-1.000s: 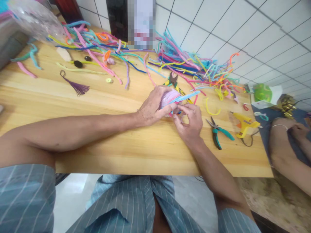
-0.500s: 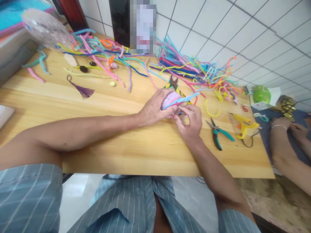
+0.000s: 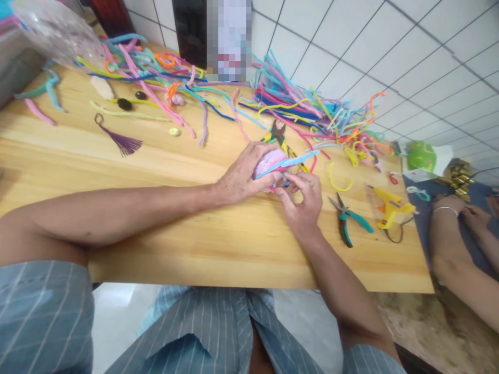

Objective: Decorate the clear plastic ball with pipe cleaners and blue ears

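Observation:
My left hand (image 3: 244, 174) is closed around a pink bundle of wound pipe cleaner (image 3: 270, 159) held just above the wooden table (image 3: 163, 228). A light blue pipe cleaner (image 3: 300, 159) sticks out of the bundle to the right. My right hand (image 3: 302, 202) is under the bundle, with its fingers pinching the blue pipe cleaner close to my left thumb. Both hands are touching each other at the bundle.
Heaps of coloured pipe cleaners (image 3: 304, 111) cover the table's far side. Green-handled pliers (image 3: 349, 221) and a yellow glue gun (image 3: 390, 209) lie right of my hands, other pliers (image 3: 278, 132) behind them. A purple tassel (image 3: 120, 139) lies at left. Another person's arm (image 3: 460, 249) is at right.
My hands have stayed at the pink bundle, with small finger movements of the right hand around the blue pipe cleaner. The view has shifted slightly.

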Available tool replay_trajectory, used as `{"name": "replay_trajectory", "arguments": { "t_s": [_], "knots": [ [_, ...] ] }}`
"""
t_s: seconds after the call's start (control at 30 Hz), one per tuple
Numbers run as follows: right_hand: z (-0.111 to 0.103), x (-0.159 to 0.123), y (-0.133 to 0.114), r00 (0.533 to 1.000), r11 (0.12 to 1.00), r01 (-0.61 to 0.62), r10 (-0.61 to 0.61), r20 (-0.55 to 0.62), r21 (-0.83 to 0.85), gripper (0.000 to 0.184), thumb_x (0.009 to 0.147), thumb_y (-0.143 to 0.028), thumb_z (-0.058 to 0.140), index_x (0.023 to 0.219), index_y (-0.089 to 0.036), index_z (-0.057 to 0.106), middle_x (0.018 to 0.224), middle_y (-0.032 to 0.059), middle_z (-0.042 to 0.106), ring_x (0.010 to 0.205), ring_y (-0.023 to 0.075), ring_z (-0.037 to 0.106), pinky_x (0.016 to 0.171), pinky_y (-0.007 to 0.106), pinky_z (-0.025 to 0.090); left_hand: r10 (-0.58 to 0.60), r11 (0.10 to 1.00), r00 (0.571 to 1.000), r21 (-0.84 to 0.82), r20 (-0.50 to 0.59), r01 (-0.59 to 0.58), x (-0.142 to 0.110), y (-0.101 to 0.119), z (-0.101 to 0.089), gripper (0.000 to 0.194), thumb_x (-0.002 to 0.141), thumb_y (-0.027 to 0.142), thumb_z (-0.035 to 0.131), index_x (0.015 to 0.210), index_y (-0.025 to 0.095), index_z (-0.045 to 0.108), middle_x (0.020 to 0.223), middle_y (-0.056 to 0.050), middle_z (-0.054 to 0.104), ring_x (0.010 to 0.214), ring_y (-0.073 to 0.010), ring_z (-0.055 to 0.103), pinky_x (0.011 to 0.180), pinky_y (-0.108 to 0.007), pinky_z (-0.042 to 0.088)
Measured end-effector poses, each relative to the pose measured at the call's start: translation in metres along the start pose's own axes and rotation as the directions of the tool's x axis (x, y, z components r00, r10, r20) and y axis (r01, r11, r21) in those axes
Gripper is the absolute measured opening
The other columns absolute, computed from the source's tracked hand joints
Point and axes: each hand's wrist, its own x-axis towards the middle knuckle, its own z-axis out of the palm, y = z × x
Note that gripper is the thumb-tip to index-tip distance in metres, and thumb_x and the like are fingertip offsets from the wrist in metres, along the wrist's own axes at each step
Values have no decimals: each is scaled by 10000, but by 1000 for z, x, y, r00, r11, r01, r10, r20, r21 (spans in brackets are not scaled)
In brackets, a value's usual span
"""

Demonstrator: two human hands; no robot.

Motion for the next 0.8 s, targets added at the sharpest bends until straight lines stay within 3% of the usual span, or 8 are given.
{"name": "replay_trajectory", "arguments": {
  "t_s": [0.3,0.53,0.63,0.8],
  "knots": [
    [-3,-5,5,999,990,-49,51,-12,132,398,1012,-361,804,1390,-302,695,1171,61,737,941,215,707,811,398,645,-44,998,999,-53,-29,43,1,6,-1,668,1071,673,638,1507,169,589,1458,-192,693,1385,-312,647,1217,-490,531],
    [-4,-15,19,940,889,-309,339,-31,337,365,1030,-424,739,1349,-257,677,1156,57,733,1000,201,740,863,373,645,-286,916,956,-314,-68,251,7,7,0,704,1016,728,680,1460,189,593,1450,-148,710,1355,-290,681,1207,-455,544],
    [-5,-15,20,947,899,-287,319,-45,331,381,1027,-432,743,1361,-266,666,1190,65,725,1015,204,736,876,378,643,-365,827,931,-463,-7,320,8,9,-1,742,991,790,685,1431,200,600,1420,-121,732,1331,-285,698,1183,-438,566],
    [-13,-9,8,984,981,-133,148,-104,139,413,1015,-426,772,1393,-285,683,1254,91,707,1128,267,710,933,455,631,-423,743,904,-546,66,387,7,12,-1,716,986,775,703,1413,209,603,1416,-114,741,1328,-284,711,1161,-430,587]
  ]
}}
